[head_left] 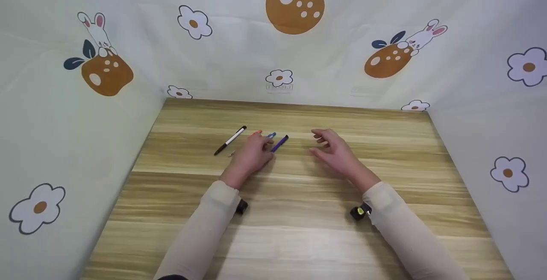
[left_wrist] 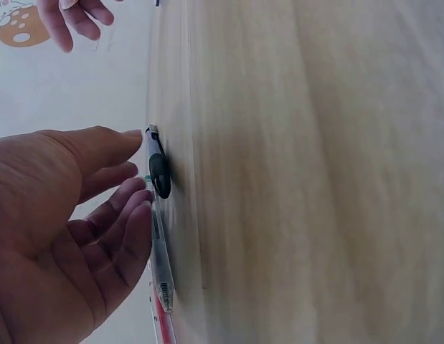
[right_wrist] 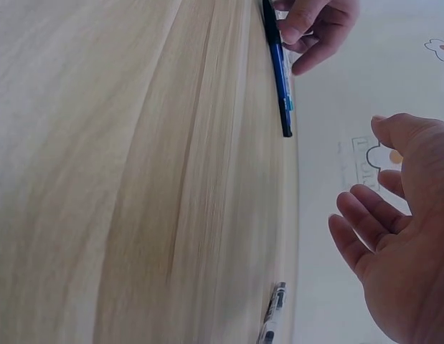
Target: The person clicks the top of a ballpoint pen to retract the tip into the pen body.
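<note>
My left hand (head_left: 252,154) hovers over a group of pens, its fingers loosely bent and its thumb apart from them. Nearest to it lies a purple-blue pen (head_left: 280,143) with a black end, close to the thumb tip in the left wrist view. Partly hidden under the fingers are a light blue-ended pen (head_left: 272,135) and an orange-red-ended pen (head_left: 257,132). A clear pen barrel (left_wrist: 161,265) shows below the fingers. To their left is a white pen (head_left: 233,139) with black ends. My right hand (head_left: 337,151) is held above the table, fingers loosely bent, holding nothing.
Another clear and black pen (right_wrist: 273,315) lies at the bottom of the right wrist view; the head view does not show it. The wooden table (head_left: 299,237) is bordered by pale patterned cloth (head_left: 230,57) at the back and both sides.
</note>
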The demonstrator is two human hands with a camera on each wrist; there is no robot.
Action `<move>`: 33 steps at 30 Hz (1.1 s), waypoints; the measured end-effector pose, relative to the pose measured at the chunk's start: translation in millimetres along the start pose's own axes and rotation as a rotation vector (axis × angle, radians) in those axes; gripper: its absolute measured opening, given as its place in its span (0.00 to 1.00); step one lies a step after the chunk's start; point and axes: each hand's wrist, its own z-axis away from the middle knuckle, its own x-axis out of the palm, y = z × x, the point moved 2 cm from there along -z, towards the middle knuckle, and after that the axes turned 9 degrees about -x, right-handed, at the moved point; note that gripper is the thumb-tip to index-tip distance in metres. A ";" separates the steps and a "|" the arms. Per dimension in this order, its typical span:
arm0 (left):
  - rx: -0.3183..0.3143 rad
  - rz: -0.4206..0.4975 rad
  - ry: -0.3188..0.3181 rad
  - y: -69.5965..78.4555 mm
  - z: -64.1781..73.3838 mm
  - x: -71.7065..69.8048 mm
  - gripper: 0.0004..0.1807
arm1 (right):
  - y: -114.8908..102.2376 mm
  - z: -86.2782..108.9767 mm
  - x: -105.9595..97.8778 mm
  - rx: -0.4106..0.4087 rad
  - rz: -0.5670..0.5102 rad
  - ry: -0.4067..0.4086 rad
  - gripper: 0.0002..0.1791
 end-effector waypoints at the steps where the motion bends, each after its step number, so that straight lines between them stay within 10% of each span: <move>1: 0.007 0.001 0.008 0.2 0.1 -0.2 0.21 | -0.1 0.8 -0.8 0.003 -0.005 0.002 0.31; 33: 0.163 0.096 -0.047 10.3 1.1 1.2 0.23 | 22.5 49.6 -44.4 0.102 0.070 0.031 0.31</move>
